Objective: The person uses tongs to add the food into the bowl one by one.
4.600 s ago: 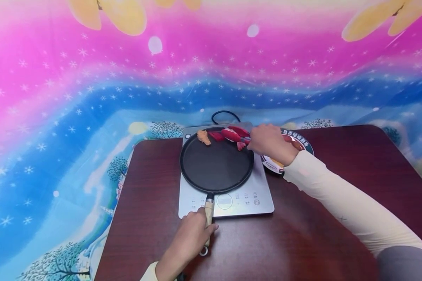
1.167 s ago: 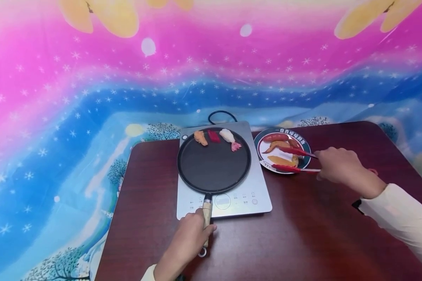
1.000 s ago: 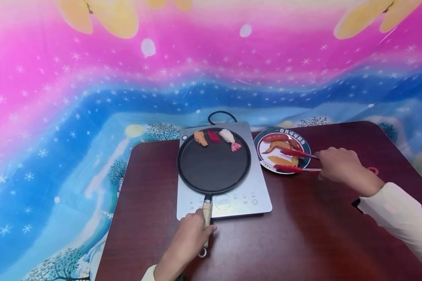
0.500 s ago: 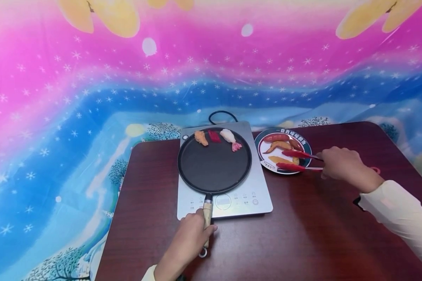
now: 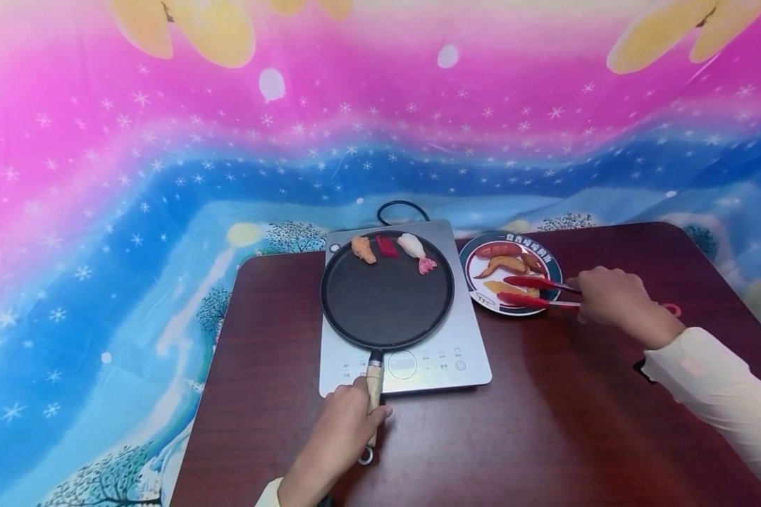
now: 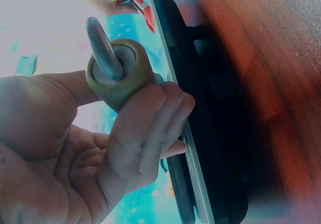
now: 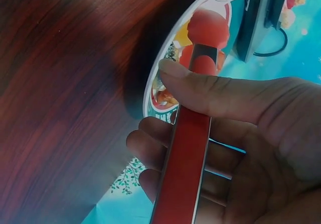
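Observation:
My left hand [image 5: 349,419] grips the wooden handle [image 5: 374,384] of a flat black frying pan [image 5: 387,303]; in the left wrist view the fingers wrap round the handle end [image 6: 143,68]. My right hand [image 5: 618,299] holds red-tipped tongs [image 5: 526,301], thumb along one arm in the right wrist view. The tong tips sit over a plate [image 5: 553,264], on either side of a yellow food piece [image 5: 499,287]; whether they touch it I cannot tell. Also on the plate are a sausage [image 5: 499,250] and a wing-shaped piece [image 5: 507,263].
The pan stands on a silver induction cooker [image 5: 472,366] with a black cord [image 5: 402,202] behind. At the pan's far edge lie a fried chicken piece [image 5: 363,250], a red slice [image 5: 387,246] and a white shrimp piece [image 5: 412,246]. A patterned cloth [image 5: 380,105] hangs behind the table [image 5: 273,317].
From over the pan, the right hand has moved right to the plate, leaving the shrimp piece in the pan. The tong arms have lately drawn closer together. The left hand keeps its place.

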### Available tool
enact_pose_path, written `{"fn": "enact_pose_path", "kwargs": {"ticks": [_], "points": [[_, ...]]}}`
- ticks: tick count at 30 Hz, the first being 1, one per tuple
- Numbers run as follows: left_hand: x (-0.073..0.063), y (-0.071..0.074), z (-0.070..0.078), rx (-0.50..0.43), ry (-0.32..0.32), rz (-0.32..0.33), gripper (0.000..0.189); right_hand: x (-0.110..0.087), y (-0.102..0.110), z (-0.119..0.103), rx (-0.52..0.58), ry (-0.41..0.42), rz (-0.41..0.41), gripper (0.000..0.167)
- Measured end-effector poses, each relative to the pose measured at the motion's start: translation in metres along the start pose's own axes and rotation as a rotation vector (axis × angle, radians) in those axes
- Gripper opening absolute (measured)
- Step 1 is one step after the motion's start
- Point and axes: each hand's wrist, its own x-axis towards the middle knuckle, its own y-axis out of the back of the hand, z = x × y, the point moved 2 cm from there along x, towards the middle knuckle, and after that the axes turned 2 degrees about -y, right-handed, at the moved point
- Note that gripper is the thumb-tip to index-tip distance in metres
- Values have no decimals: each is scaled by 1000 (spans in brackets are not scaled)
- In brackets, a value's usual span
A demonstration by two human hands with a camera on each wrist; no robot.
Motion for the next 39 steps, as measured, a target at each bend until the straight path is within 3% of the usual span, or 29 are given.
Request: {"fn": "enact_pose_path", "kwargs": {"ticks": [19,29,39], "points": [[1,0,0,4,-2,-3,32,3,-11,-9,-6,31,52,36],[1,0,-1,5,-3,-10,32,0,-13,-6,34,59,103,43],[1,0,-1,19,-14,3,32,-4,-10,-6,46,54,96,33]]}}
